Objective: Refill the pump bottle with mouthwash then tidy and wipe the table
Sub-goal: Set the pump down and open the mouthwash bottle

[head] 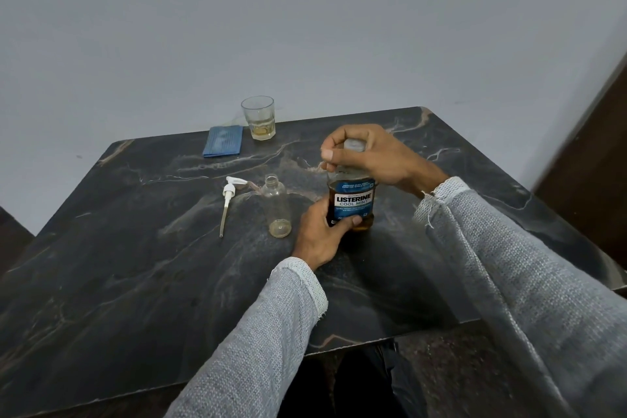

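A mouthwash bottle point(353, 204) with a blue label and amber liquid stands upright on the dark marble table point(135, 265). My left hand point(322, 234) grips its lower body. My right hand point(369, 156) is closed over its clear cap point(354, 145). Just left of it stands the clear pump bottle point(276, 207), open at the neck and looking empty. The white pump head point(229, 195) with its long tube lies flat on the table further left.
A folded blue cloth point(223, 140) lies at the table's far edge. Beside it stands a glass tumbler point(258, 117) with a little yellowish liquid. A grey wall runs behind the table. A dark door frame is at the right.
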A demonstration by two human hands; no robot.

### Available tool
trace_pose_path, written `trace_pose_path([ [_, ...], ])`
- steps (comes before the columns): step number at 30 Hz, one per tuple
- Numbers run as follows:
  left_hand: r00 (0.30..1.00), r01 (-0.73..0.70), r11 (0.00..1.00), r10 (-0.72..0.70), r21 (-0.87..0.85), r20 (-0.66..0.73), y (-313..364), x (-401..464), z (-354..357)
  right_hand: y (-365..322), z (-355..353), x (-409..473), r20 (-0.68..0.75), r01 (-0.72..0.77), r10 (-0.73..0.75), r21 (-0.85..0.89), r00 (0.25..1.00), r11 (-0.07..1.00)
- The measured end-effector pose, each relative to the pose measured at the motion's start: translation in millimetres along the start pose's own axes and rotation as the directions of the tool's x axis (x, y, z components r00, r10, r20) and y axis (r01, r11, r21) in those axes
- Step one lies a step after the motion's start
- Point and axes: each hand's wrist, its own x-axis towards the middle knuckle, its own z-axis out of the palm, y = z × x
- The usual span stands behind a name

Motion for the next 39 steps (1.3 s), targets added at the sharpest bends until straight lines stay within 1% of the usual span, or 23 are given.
trace_pose_path([
  [1,1.000,0.003,1.000,-0.003,0.004,-0.006,0.0,-0.4,0.7,0.1,2.2,-0.3,-0.049,-0.013,0.011,-0.046,0.999,0.999],
  [3,1.000,0.012,1.000,-0.012,0.002,-0.028,0.6,-1.5,1.5,2.1,13.0,-1.0,-0.227,-0.032,-0.001,-0.142,0.974,0.989],
  [4,0.999,0.016,1.000,-0.016,-0.004,-0.038,0.9,-2.4,1.2,3.2,21.0,-1.6,-0.332,-0.036,-0.019,-0.158,0.943,0.987],
  [6,0.999,0.016,1.000,-0.017,-0.019,-0.044,0.4,-3.8,1.3,4.6,35.3,-1.8,-0.511,-0.041,-0.041,-0.147,0.859,0.988],
  [8,0.999,0.028,0.998,-0.029,-0.053,-0.027,0.6,-5.0,0.9,6.4,44.5,0.6,-0.615,-0.068,-0.029,-0.134,0.788,0.989],
  [10,0.999,0.040,0.995,-0.041,-0.086,-0.011,0.6,-4.6,-0.3,7.2,47.9,4.1,-0.657,-0.085,-0.025,-0.135,0.754,0.987],
  [11,0.999,0.042,0.995,-0.042,-0.087,-0.002,0.5,-3.7,-0.9,6.7,47.6,6.2,-0.653,-0.083,-0.025,-0.133,0.757,0.988],
  [12,0.999,0.044,0.996,-0.043,-0.083,0.007,0.2,-2.5,-1.5,6.3,45.4,7.7,-0.627,-0.074,-0.024,-0.130,0.778,0.989],
  [13,0.999,0.047,0.996,-0.047,-0.080,0.012,-0.1,-1.6,-1.7,5.9,41.9,8.2,-0.577,-0.060,-0.026,-0.130,0.816,0.990],
  [15,0.999,0.049,0.996,-0.048,-0.071,0.013,0.3,-0.3,-2.2,4.4,31.9,7.6,-0.421,-0.018,-0.034,-0.120,0.907,0.993],
  [17,0.999,0.038,0.997,-0.037,-0.063,0.018,0.3,1.4,-2.0,2.7,21.9,6.6,-0.285,0.019,-0.043,-0.088,0.958,0.996],
  [22,0.999,0.037,0.997,-0.036,-0.062,0.018,-2.8,3.1,-2.4,-1.4,11.9,11.0,-0.110,0.036,-0.046,-0.096,0.993,0.995],
  [26,0.999,0.030,0.998,-0.029,-0.048,0.020,-2.9,3.0,-4.4,-5.2,4.9,13.5,0.033,0.026,-0.023,-0.077,0.999,0.997],
  [28,0.999,0.034,0.999,-0.033,-0.042,0.023,-2.2,3.4,-5.6,-7.1,3.5,15.5,0.082,0.022,-0.016,-0.071,0.997,0.997],
  [30,0.999,0.040,0.998,-0.039,-0.042,0.025,-1.2,2.6,-6.1,-6.8,4.7,15.5,0.074,0.017,-0.013,-0.056,0.997,0.998],
  [31,0.999,0.040,0.999,-0.039,-0.034,0.025,-0.8,2.1,-5.8,-5.1,6.4,14.2,0.026,0.015,-0.014,-0.037,1.000,0.999],
  [32,0.999,0.040,0.999,-0.040,-0.022,0.021,-0.5,1.3,-5.2,-2.4,9.2,11.9,-0.055,0.022,-0.023,-0.017,0.998,1.000],
  [34,0.999,0.034,0.999,-0.034,-0.011,-0.002,-0.5,-0.5,-3.7,4.9,17.5,6.7,-0.268,0.041,-0.056,-0.059,0.962,0.997],
  [36,0.999,0.031,1.000,-0.031,-0.003,-0.027,-0.9,-2.0,-2.8,10.2,30.0,3.8,-0.469,0.027,-0.090,-0.139,0.879,0.990],
  [37,0.999,0.031,1.000,-0.031,-0.001,-0.036,-0.9,-2.7,-2.4,11.3,36.5,3.7,-0.553,0.023,-0.101,-0.147,0.827,0.989],
  [39,0.999,0.018,1.000,-0.019,-0.024,-0.038,-1.7,-3.8,-2.0,10.5,47.7,5.1,-0.671,0.010,-0.115,-0.158,0.733,0.987],
])
